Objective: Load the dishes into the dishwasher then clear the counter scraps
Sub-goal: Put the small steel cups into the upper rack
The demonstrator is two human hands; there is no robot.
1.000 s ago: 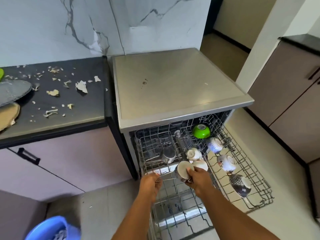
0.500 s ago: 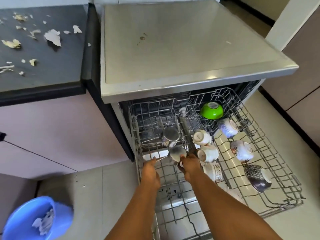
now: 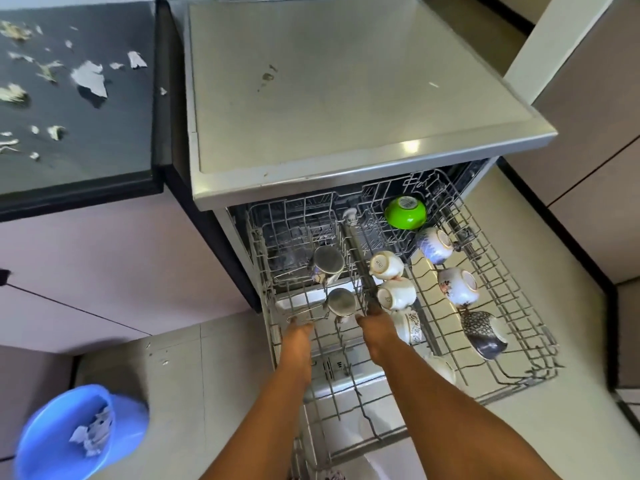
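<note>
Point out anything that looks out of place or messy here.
Torn scraps lie scattered over the dark counter, not yet cleared. In the pulled-out dishwasher rack, the cups and bowls sit orderly; only the dark patterned bowl lies tipped on its side. A stain marks the dishwasher top. Nothing looks broken.

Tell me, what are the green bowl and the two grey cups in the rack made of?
The green bowl looks like glossy plastic, maybe melamine: bright even colour, soft shine. The two grey cups look like brushed steel: dull silvery sheen.
</note>
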